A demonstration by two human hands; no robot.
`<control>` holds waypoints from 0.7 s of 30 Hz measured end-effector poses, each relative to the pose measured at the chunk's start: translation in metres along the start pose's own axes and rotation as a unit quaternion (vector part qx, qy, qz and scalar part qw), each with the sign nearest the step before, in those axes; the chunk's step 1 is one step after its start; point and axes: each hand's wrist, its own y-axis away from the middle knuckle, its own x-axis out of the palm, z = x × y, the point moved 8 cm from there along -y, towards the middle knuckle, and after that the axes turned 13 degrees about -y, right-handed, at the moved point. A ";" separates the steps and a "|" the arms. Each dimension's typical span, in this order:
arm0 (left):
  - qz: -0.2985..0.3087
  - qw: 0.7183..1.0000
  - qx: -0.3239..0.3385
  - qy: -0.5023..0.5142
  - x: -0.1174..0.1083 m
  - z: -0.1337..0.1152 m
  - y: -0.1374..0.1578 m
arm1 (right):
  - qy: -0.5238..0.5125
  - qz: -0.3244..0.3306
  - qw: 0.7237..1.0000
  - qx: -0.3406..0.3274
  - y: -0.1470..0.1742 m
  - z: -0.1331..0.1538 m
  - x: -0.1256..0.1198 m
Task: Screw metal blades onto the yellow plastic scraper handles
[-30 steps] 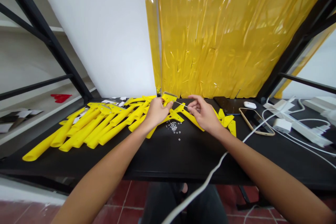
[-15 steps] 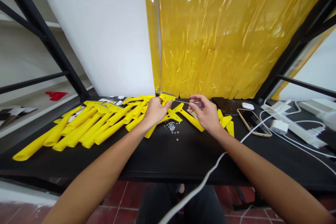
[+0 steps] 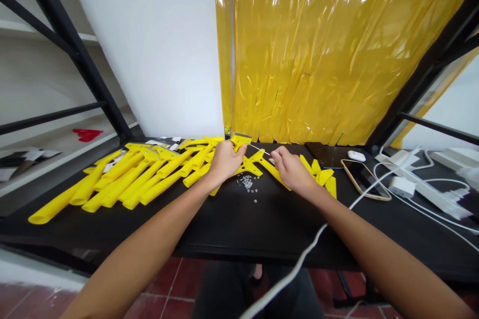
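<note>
On the black table (image 3: 239, 224), some of the yellow scrapers (image 3: 127, 179) heaped at left look assembled. The left hand (image 3: 225, 160) grips 1 scraper (image 3: 240, 139) near the table's back – apparently mid-fastening – while the right hand (image 3: 294, 169) clasps a screwdriver (image 3: 259, 149) pointed at it. Yellow pieces (image 3: 325, 177) and loose screws (image 3: 247, 183) seem left to use. The screwdriver's handle is hidden; tip contact is unclear.

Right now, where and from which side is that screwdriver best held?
The screwdriver is probably best gripped at its right end, coming from the right, where the right hand wraps it. Its bare, thin shaft points left to the yellow tool; the left hand crowds that side.
</note>
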 end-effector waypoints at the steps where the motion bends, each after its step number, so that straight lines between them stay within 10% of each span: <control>1: -0.003 1.000 0.003 -0.003 -0.001 -0.001 0.000 | 0.009 0.008 1.000 0.008 0.001 -0.001 0.002; 21: 0.041 0.998 -0.026 -0.027 0.010 0.004 0.003 | 0.092 -0.003 0.996 0.001 -0.003 0.001 -0.011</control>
